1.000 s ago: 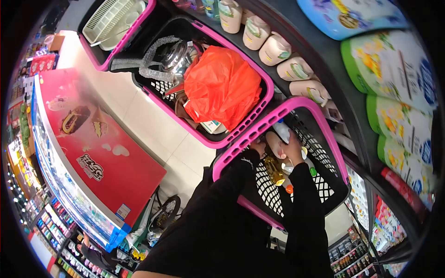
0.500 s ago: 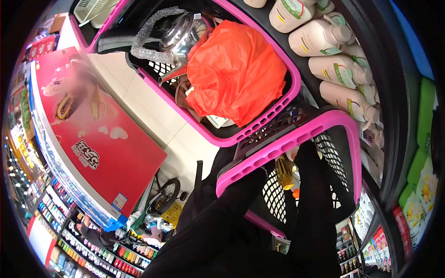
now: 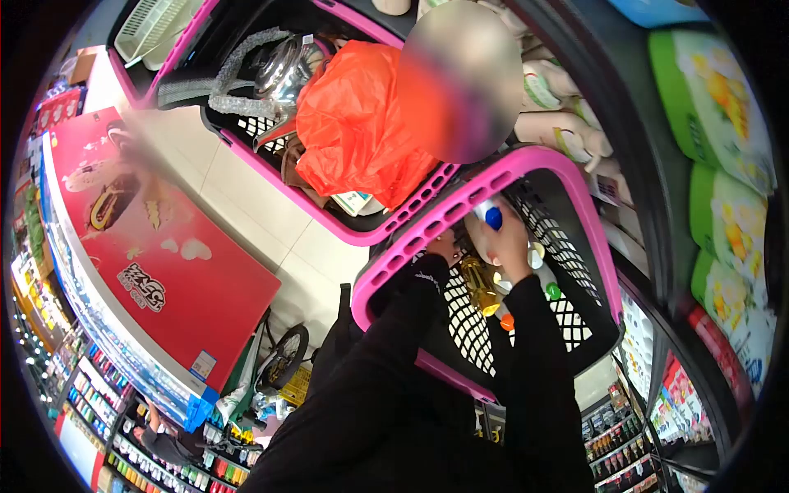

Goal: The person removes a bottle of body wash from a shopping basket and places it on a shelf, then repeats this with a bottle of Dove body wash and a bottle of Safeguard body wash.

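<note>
Both arms, in black sleeves, reach down into a black mesh basket with a pink rim [image 3: 485, 193]. My right hand [image 3: 511, 246] is closed around a bottle with a blue cap [image 3: 493, 218]. My left hand [image 3: 445, 246] is at the basket's left inner side; its fingers are mostly hidden. Below the hands lie a bottle of yellow liquid [image 3: 478, 287], an orange cap [image 3: 507, 322] and a green cap [image 3: 553, 291]. The lower parts of these things are hidden by the arms and basket.
Behind stands a second pink-rimmed basket [image 3: 329, 232] holding a red plastic bag [image 3: 353, 123] and a shiny metal kettle [image 3: 283, 74]. Pale pump bottles [image 3: 559, 135] line the shelf at right. A red-topped chest [image 3: 164, 246] stands left. A round blurred patch covers part of the upper view.
The view has shifted, so the near basket shows higher and further left. My hands, hidden before, now show inside it, the right one with the blue-capped bottle.
</note>
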A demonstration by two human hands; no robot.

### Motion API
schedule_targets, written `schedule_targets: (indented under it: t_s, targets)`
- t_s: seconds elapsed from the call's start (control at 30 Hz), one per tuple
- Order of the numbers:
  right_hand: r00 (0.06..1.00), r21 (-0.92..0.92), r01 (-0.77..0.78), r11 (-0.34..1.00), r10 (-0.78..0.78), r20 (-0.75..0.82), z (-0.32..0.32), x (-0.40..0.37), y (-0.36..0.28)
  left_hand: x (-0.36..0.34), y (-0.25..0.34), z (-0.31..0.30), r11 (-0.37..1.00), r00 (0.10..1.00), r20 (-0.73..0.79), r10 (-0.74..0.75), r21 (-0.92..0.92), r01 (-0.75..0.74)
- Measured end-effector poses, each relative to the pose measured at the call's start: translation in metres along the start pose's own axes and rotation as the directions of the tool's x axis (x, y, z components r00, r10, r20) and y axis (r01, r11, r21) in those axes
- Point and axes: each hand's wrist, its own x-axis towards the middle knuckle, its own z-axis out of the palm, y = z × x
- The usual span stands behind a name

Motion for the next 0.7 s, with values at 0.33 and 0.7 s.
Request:
schedule_targets:
  t_s: [0.33,0.7]
  targets:
    - [0.975,0.025,0.223,0.975,-0.223,0.007,-0.103,-0.154,-0.052,-0.072,-0.005,0.026,0.998,0.982,0.187,-0.026,-0.046,0.035]
    - [0.886,-0.115,0.395,0.912,-0.411,-0.216,-0.168,-0.289,-0.045,-0.192,-0.063,0.022,0.982,0.827,0.558,-0.063,0.181,-0.047]
